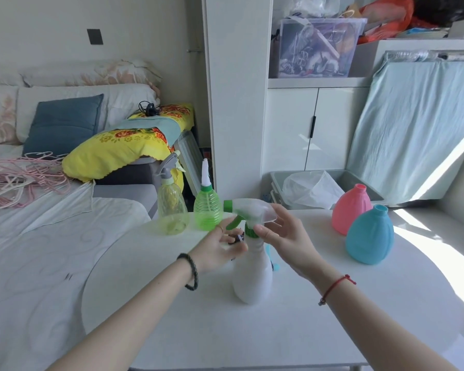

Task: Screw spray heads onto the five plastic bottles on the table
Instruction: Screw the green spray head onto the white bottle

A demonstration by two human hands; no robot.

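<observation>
A white bottle (252, 277) stands upright in the middle of the white table (292, 333). A white spray head with green trigger and nozzle (249, 210) sits on its neck. My right hand (284, 236) pinches the green collar of that spray head with thumb and fingers. My left hand (217, 250) is at the bottle's neck, its fingers blurred. A pink bottle (351, 210) and a blue bottle (370, 234) stand at the right with open necks. At the back stand a yellowish clear bottle (172, 210) with a grey spray head and a green bottle (208, 210) with a white pointed nozzle.
A small blue part (276, 265) shows behind the white bottle, mostly hidden. A bed with pink hangers (19, 178) and pillows lies to the left. A grey bin with a plastic bag (314, 188) stands behind the table, by white cabinets.
</observation>
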